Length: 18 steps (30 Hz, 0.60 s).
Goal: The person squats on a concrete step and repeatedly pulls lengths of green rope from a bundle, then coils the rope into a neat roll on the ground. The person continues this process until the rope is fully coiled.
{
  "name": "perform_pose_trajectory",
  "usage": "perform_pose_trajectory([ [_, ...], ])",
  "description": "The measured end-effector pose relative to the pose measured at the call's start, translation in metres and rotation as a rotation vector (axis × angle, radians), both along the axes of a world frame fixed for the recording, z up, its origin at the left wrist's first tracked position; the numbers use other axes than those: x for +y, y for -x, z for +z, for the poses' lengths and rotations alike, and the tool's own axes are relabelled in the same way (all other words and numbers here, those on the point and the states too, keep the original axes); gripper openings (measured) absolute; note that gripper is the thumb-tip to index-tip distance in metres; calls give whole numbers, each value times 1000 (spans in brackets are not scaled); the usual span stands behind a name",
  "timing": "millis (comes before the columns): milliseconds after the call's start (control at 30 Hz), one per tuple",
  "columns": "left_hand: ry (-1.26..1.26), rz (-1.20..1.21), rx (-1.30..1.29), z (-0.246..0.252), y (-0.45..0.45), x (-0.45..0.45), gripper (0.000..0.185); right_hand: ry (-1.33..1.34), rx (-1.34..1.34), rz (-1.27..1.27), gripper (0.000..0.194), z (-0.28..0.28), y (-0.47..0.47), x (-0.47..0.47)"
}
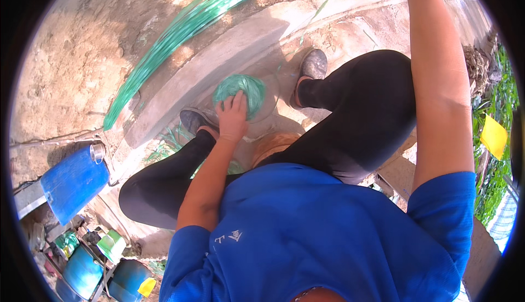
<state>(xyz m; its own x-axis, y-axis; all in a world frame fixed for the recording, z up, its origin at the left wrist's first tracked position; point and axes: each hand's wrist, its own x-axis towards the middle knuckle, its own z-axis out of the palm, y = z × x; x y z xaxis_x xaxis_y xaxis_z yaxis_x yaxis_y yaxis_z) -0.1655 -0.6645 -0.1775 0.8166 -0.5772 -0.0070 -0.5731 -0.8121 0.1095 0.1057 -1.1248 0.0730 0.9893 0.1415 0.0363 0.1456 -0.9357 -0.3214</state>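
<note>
My left hand [233, 111] rests with spread fingers on a round ball of green plastic twine [253, 93] on the ground between my feet. My right arm stretches away to the top edge of the view, and its hand is out of sight. A long bundle of green plastic strands [180, 35] lies in a curve beyond the low concrete ledge. A thin green strand [328, 0] runs down from the top of the view towards the area near my right shoe.
A curved concrete ledge [213, 60] crosses before my feet. At the left stands a blue plastic barrel [76, 181] with a metal cup [97, 153] on it. More blue containers [83, 271] are at the lower left. Green plants [498, 97] grow at the right.
</note>
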Motion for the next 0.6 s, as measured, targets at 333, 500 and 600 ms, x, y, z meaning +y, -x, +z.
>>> perform_pose_trajectory([
  [333,86,44,100,14,-40,-6,66,-14,108,-29,9,46,47,-4],
  [500,25,74,167,21,-51,-9,69,76,53,11,13,51,56,-7],
  [600,-15,157,66,14,-42,-31,77,153,-143,294,13,33,53,-25],
])
